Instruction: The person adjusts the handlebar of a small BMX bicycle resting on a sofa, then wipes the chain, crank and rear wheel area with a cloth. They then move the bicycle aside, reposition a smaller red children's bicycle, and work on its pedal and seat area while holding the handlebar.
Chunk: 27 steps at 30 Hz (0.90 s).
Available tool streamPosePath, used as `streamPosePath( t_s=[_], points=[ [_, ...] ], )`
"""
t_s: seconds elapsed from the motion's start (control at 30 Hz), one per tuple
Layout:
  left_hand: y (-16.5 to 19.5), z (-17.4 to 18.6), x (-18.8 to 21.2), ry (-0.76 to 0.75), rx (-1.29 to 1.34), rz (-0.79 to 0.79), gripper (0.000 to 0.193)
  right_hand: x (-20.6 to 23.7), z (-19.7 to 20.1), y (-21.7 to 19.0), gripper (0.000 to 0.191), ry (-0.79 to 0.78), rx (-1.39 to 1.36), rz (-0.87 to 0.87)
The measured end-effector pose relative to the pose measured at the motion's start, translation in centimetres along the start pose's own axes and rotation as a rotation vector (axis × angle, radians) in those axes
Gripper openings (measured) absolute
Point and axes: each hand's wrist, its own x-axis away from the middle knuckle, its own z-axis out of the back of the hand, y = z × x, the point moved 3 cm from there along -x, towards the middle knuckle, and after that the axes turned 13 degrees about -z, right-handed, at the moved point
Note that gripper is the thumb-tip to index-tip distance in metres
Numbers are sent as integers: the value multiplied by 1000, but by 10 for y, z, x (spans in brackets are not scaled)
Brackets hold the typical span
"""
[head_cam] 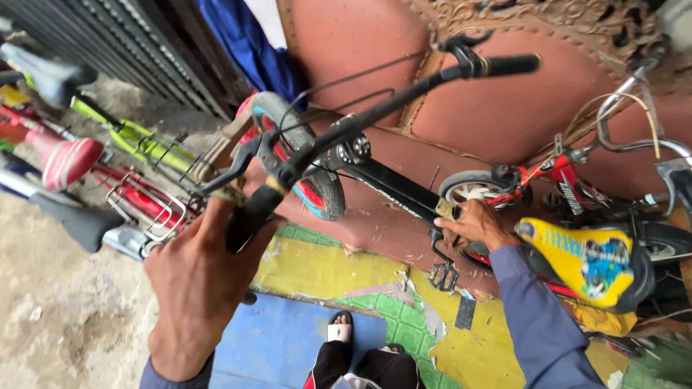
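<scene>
Left hand [198, 288] is closed around the near rubber grip [249, 215] of a small black bicycle's handlebar [389, 101], fingers wrapped fully round it, with the brake lever [227, 169] jutting out just beside the knuckles. Right hand [472, 225] is lower down the same bicycle, fingers curled shut against the black frame [404, 191] where it meets the crank, just above the pedal [443, 276]; how much of the frame it actually encloses cannot be told, since the palm faces away.

Taking that black bicycle as the landmark: its front wheel [310, 169] sits behind the handlebar, turned sideways, and the whole machine looks tilted up off the ground, so my judgement is that it is being lifted or swung into position, held at two points. A next move would call for keeping the bars from twisting while the frame hand bears the weight.

Behind the bicycle stands a carved reddish panel [490, 108]. To its right lies a red child's bicycle [555, 180] with a yellow saddle [587, 259]. To its left are more bicycles, one green [137, 140], one with a red saddle [68, 160]. Below it, patchy yellow, green and blue floor [324, 270] and the person's sandalled foot [339, 331].

No basket, box or other container shows anywhere.
</scene>
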Motion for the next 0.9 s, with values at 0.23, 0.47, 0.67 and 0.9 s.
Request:
streamPosePath(
  t_s=[0.23,0.47,0.67,0.9],
  points=[
    [-38,7,83,162,-37,-63,44,55,-26,-3,53,-86,33,3],
    [-32,44,173,309,-43,-26,46,136,-17,-35,59,81,-76,316],
    [-1,76,256,301,-68,8,39,211,-18,-8,39,-149,211,-8],
    [38,36,355,292,2,179,41,277,-71,72,38,-313,363,-136]
  ],
)
